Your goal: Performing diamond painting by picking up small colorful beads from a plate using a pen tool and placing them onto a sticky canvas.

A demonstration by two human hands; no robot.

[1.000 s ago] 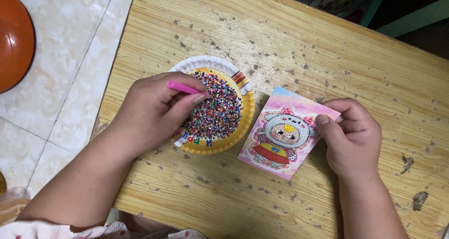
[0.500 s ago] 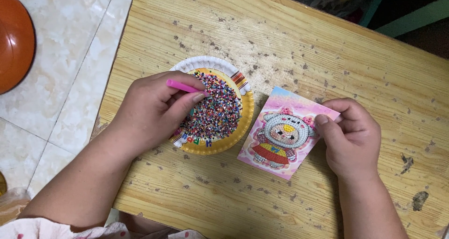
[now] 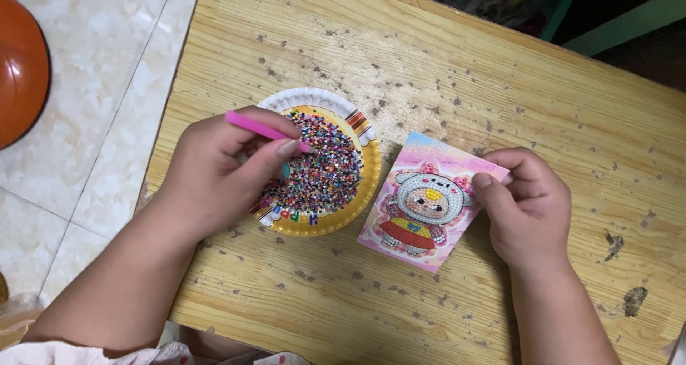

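Observation:
My left hand [image 3: 218, 172] grips a pink pen [image 3: 261, 130] and holds its tip down among the coloured beads [image 3: 325, 168] heaped in a yellow-rimmed paper plate [image 3: 368, 186]. To the right of the plate a pink card [image 3: 423, 204] with a bead-covered cartoon figure lies flat on the wooden table [image 3: 457, 79]. My right hand [image 3: 529, 204] pinches the card's right edge between thumb and fingers, pressing it down.
The table's left edge runs close beside the plate, with pale floor tiles [image 3: 93, 165] beyond. An orange round object [image 3: 20, 72] sits on the floor at far left. Dark and green furniture [image 3: 629, 18] stands past the table's far right corner.
Almost nothing differs: the pen tip stays in the beads with only a slight shift of my left hand. The card and my right hand are still.

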